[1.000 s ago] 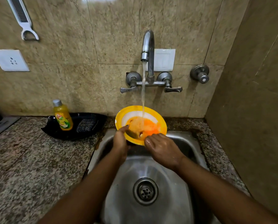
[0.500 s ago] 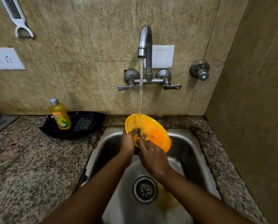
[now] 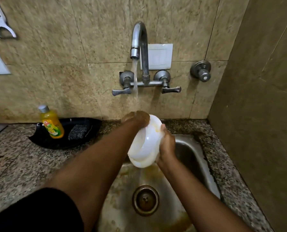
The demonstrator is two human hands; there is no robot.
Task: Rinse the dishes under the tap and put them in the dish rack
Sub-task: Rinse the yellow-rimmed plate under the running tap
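Note:
A bowl [image 3: 146, 144], white outside with a yellow-orange inside, is tilted over the steel sink [image 3: 198, 153] so that its white underside faces me. My left hand [image 3: 137, 118] grips the far top rim, right under the water stream [image 3: 135, 84] from the tap [image 3: 139, 37]; water blurs that hand. My right hand [image 3: 167, 144] grips the bowl's right rim, with the thumb on the white back. Orange-tinted water runs down towards the drain [image 3: 145, 200]. The bowl's inside is hidden from me.
On the granite counter [image 3: 22, 164] to the left, a black tray [image 3: 89, 129] holds a yellow dish soap bottle [image 3: 51, 124] and a dark scrubber [image 3: 77, 132]. A brown side wall [image 3: 256, 114] stands close on the right. A separate valve [image 3: 201, 71] sticks out beside the tap.
The bowl has turned over from showing its orange inside to showing its white underside. My left hand has moved up to the far rim under the stream; my right hand now holds the right rim.

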